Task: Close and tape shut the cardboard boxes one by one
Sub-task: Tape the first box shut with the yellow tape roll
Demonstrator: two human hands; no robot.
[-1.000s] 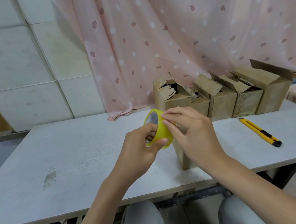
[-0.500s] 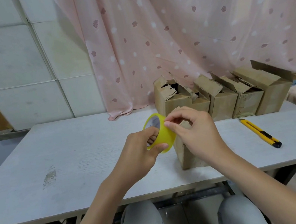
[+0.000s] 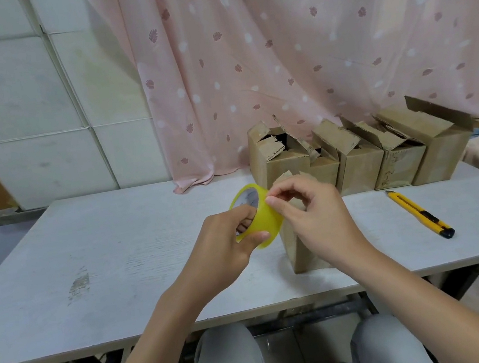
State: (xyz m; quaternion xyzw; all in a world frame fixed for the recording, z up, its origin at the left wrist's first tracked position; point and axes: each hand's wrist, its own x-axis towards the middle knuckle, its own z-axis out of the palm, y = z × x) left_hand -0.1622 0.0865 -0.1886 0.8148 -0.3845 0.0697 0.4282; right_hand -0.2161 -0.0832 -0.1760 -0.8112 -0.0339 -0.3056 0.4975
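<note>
A yellow roll of tape is held above the white table. My left hand grips the roll, fingers through its core and thumb on the outer face. My right hand pinches at the roll's upper edge with thumb and forefinger. A small cardboard box stands on the table right behind and under my right hand, mostly hidden by it. Several more cardboard boxes with open, torn flaps stand in a row at the back of the table.
A yellow and black utility knife lies on the table to the right of the hands. A pink patterned curtain hangs behind the boxes. White wall panels fill the left. My knees show under the table's front edge.
My right hand has lifted off the roll's side and now pinches its upper edge with fingertips. The left hand keeps its hold on the roll in about the same place.
</note>
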